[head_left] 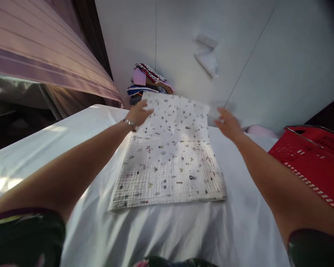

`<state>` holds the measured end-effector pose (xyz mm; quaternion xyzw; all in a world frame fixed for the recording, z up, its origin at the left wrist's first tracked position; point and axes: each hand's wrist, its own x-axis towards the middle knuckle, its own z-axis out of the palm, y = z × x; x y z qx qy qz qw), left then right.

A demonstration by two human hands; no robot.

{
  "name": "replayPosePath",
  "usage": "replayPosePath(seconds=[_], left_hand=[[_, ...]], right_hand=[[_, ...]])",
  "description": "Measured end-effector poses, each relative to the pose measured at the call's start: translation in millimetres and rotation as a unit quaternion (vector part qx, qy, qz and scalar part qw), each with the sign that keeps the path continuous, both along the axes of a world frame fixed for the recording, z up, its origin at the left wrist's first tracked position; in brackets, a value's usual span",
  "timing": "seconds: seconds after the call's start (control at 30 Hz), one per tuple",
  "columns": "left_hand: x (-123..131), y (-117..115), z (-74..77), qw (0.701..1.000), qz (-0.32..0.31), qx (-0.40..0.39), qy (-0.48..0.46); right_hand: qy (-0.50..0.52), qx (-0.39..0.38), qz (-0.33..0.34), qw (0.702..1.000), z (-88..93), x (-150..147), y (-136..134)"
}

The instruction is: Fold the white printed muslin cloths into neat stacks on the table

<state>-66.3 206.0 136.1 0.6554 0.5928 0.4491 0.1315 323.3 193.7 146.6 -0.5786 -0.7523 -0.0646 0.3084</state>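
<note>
A white muslin cloth [169, 167] with small printed figures lies in front of me, its near part flat in a neat rectangle. Its far part looks raised and slightly blurred. My left hand [139, 114], with a bracelet at the wrist, is at the cloth's far left edge, fingers apart; whether it touches the fabric is hard to make out. Off the far right corner, a short gap from the cloth, my right hand [228, 124] hangs with its fingers apart, smeared by motion.
A white sheet [247, 200] covers the surface under the cloth. Beyond the cloth's far left corner is a pile of folded clothes [147, 83]. A red plastic basket [311, 159] stands at the right. Pink striped fabric [50, 52] hangs at the left, and a pale wall [178, 44] rises behind.
</note>
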Motion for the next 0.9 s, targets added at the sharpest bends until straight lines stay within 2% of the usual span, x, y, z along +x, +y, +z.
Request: replayPosePath(seconds=[0.03,0.1,0.17,0.23,0.3,0.37,0.47,0.7,0.8,0.9], left_hand=[[-1.9,-15.5,-17.1,0.997,-0.009,-0.039,0.068],[-8.7,-53.7,-52.8,0.980,-0.039,-0.114,0.160],[-16.3,-91.9,-82.5,0.966,-0.089,-0.131,0.205],[-20.8,-123.3,-100.8,0.955,-0.148,-0.117,0.227],[-18.9,-146.0,-108.2,0.948,-0.186,-0.107,0.235],[-9.1,-161.4,-108.3,0.943,-0.215,-0.101,0.232],[19.5,-175.6,-103.5,0.934,-0.267,-0.101,0.214],[112.0,-190.0,-99.9,0.909,-0.382,-0.137,0.090],[145.5,-191.6,-101.3,0.908,-0.388,-0.156,0.032],[169.5,-192.1,-105.3,0.912,-0.364,-0.190,0.009]], right_hand=[[-0.015,-0.032,0.005,0.999,-19.9,0.7,-12.3],[-0.052,-0.152,-0.006,0.987,-61.3,6.7,-39.7],[-0.072,-0.230,-0.033,0.970,-97.1,17.2,-67.4],[-0.065,-0.281,-0.081,0.954,-122.6,28.6,-93.4],[-0.021,-0.326,-0.109,0.939,-138.3,37.4,-116.9],[0.039,-0.352,-0.104,0.929,-147.1,42.1,-137.3],[0.112,-0.355,-0.086,0.924,-152.6,42.1,-160.9],[0.149,-0.328,-0.109,0.926,-144.1,35.9,-187.8],[0.156,-0.307,-0.105,0.933,-141.0,34.5,-191.0],[0.122,-0.324,-0.111,0.932,-142.3,31.6,-190.3]])
